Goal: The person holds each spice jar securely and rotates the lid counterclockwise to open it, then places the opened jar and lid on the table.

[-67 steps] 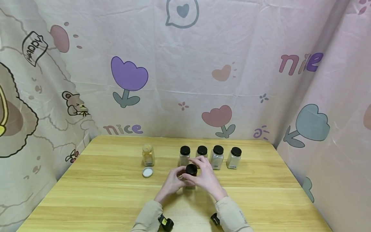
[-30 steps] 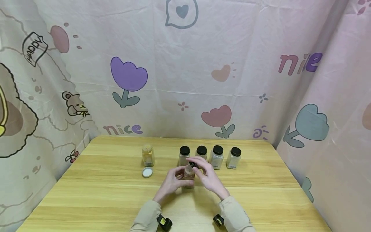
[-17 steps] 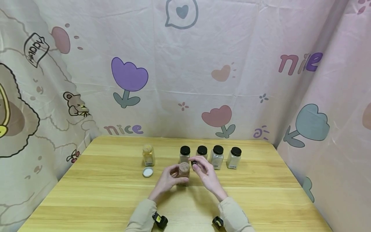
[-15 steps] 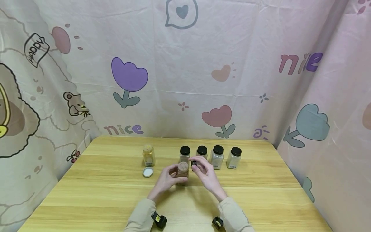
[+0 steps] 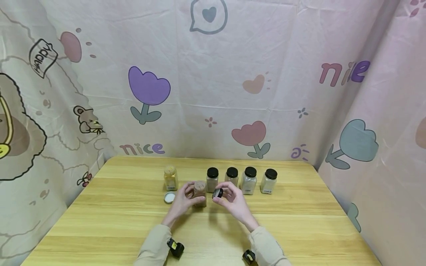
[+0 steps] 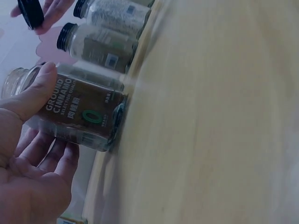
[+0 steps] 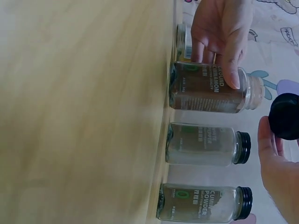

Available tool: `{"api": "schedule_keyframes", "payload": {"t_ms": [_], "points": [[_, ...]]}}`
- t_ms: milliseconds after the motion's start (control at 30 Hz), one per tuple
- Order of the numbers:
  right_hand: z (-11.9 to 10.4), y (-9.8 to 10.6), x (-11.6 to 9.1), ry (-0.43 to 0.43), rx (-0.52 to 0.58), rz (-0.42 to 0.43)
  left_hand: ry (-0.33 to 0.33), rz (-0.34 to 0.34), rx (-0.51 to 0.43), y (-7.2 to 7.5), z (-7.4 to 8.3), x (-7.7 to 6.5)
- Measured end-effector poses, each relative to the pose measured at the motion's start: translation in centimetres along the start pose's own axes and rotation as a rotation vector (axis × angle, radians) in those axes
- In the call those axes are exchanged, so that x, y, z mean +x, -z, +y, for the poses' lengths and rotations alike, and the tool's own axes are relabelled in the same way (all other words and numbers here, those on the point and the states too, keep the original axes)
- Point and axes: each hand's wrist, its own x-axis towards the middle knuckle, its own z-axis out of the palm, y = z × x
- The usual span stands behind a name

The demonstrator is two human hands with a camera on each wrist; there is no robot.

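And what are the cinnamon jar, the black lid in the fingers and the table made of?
Cinnamon jar: probably clear, shiny glass, since its edges look see-through and glint; maybe plastic. Black lid: smooth, painted metal or plastic, too dark to tell. Table: looks like wood, with streaky yellow grain, maybe printed.

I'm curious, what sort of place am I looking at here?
Probably a makeshift filming corner rather than a real kitchen: cartoon-printed cloth hangs behind a wooden table bearing spice jars, and small black devices show beside both sleeves.
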Motion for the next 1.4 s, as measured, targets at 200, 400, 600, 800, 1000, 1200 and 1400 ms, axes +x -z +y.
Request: {"api": "schedule_keyframes", "payload": {"t_ms": [200,400,600,800,1000,1200,1400], "points": [[-0.1,-0.2,0.1,-0.114,0.033,-0.019,-0.019,0.074,0.033,0.7,-0.3,0.7],[-0.1,-0.3,0.3,-0.203,0.000,-0.048,-0.016,0.143,0.050,1.0,-0.3,1.3],[0.3,-0.3,0.5,-0.212,-0.055,-0.051,-0.025,0.191,0.083,1.2,-0.1,1.9],[0.8,-0.4,0.7,-0.175,-0.161,-0.037,-0.036,0.220,0.133,1.2,0.1,2.2],[1.1,-0.5,0.7,-0.164,-0.155,-0.058,-0.052,0.233,0.190,1.2,0.0,2.5],[1.1,-0.6,0.8,-0.176,-0.135,-0.078,-0.073,0.252,0.244,1.2,-0.2,2.7],[0.9,-0.8,0.9,-0.213,-0.147,-0.080,-0.026,0.282,0.297,1.0,0.0,2.7]]}}
